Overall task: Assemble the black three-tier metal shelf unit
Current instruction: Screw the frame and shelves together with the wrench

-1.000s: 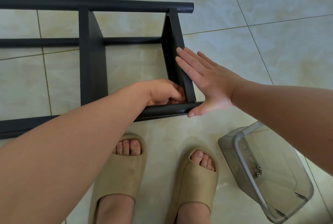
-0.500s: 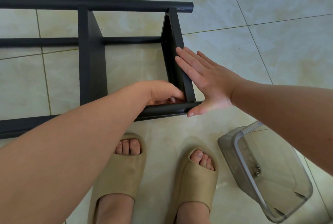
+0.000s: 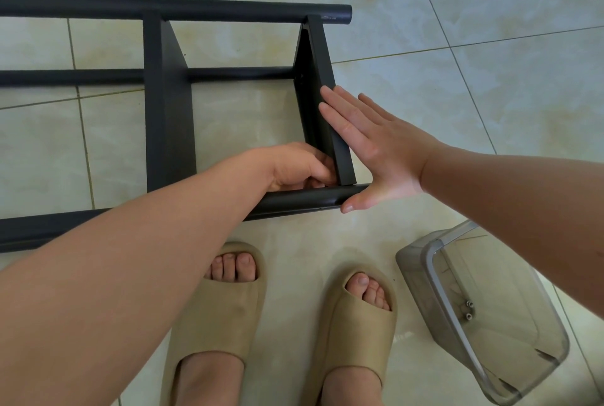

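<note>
On floor (image 3: 457, 29): shelf frame (image 3: 166, 131) ahead of slippers (image 3: 225, 314), container (image 3: 412, 262) right.

Shelf frame (image 3: 81, 8) runs off the left edge

We view a pale tiled floor (image 3: 457, 29). On it lie a black shelf frame (image 3: 166, 111), laid on its side; a clear plastic bin (image 3: 412, 263), tipped over, holding small screws (image 3: 469, 309); and our two tan slippers (image 3: 225, 317).

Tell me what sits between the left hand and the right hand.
Head view: the black end shelf panel, left hand curled at its inner face, right hand flat against its outer face.
</note>
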Available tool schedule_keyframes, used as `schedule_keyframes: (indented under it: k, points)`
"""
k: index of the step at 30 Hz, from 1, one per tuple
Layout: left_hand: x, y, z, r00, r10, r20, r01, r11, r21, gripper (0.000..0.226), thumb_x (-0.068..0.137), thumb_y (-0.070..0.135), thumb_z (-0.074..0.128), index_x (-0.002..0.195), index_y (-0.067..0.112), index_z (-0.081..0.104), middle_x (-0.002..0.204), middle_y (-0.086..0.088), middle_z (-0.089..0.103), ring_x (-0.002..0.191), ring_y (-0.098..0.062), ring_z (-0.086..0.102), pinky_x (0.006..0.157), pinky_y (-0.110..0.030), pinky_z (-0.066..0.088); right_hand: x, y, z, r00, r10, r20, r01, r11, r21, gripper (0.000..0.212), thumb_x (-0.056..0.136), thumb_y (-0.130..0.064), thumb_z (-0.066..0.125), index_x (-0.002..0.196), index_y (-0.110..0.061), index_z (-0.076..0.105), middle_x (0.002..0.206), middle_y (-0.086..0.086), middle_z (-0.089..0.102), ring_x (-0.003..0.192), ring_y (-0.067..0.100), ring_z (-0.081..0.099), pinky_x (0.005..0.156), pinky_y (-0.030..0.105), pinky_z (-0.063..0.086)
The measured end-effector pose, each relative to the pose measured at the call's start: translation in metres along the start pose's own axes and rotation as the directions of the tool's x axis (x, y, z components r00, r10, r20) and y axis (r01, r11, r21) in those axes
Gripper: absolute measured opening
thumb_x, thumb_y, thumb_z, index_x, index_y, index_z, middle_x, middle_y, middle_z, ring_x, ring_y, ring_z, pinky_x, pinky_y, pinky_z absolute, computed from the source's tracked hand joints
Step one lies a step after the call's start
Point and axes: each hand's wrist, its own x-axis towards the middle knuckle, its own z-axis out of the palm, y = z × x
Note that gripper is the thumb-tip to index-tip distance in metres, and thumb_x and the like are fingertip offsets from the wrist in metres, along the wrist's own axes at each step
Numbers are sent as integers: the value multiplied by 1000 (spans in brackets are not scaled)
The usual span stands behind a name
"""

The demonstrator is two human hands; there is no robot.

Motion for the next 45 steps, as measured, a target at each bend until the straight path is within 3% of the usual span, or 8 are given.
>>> schedule_keyframes:
  k: [4,6,10,18,21,28,34,45]
  points:
    - [-5,5,4,1000,-6,1,6,997,-81,20,90,-10,53,85,5,66,68,-8,65,61,-18,62,67,-30,53,1,1,0,1000,-3,6,3,1000,7,141,62,-98,38,160,-11,-14,167,6,-23,153,21,-22,127,43,-5]
    - [-8,6,6,990,-6,-144,0,999,-37,24,89,-8,53,83,10,68,72,-5,68,59,-15,59,61,-26,50,-1,-1,-3,1000,7,23,-7,1000,0,140,62,-98,36,159,-12,-16,166,4,-25,152,18,-25,126,42,-8]
    - [-28,-2,-3,926,184,-330,47,810,584,17,90,8,55,87,15,70,88,-4,72,85,-24,65,81,-32,54,-10,-12,-10,994,74,77,-77,996,35,131,67,-97,35,158,-22,-23,162,-7,-33,151,11,-27,124,39,-15]
    - [-123,-8,-1,942,-6,-335,281,556,782,65,95,71,35,96,15,67,83,-2,70,77,-19,64,75,-35,51,-35,-55,-34,937,261,232,-295,947,127,101,92,-68,52,161,-29,-8,166,-14,-21,155,11,-14,127,45,4]
    - [-143,-9,3,940,-7,-340,310,425,850,45,93,60,54,111,20,61,92,2,62,85,-17,60,75,-35,52,-39,-72,-55,911,267,315,-303,951,69,88,98,-58,52,162,-26,0,169,-10,-11,156,14,-8,126,46,8]
    - [-182,29,20,898,231,-373,244,445,862,25,93,55,58,88,30,53,84,5,58,75,-12,55,63,-32,42,-64,-111,-100,905,317,284,-381,901,208,78,102,-42,51,162,-26,5,170,-5,-4,156,15,-3,125,40,18]
    - [-205,73,31,868,375,-325,166,398,902,16,93,33,65,103,30,53,96,6,57,91,-17,57,73,-31,43,-90,-116,-119,895,432,112,-446,878,173,86,101,-41,50,161,-25,-8,169,-1,-10,156,22,-9,126,46,-3]
    - [-201,116,30,782,491,-383,191,397,898,17,95,24,61,112,20,62,105,-3,61,92,-25,60,85,-43,52,-74,-116,-134,771,620,-146,-550,763,339,82,102,-53,40,162,-18,-4,168,6,-15,155,28,-14,125,48,-3]
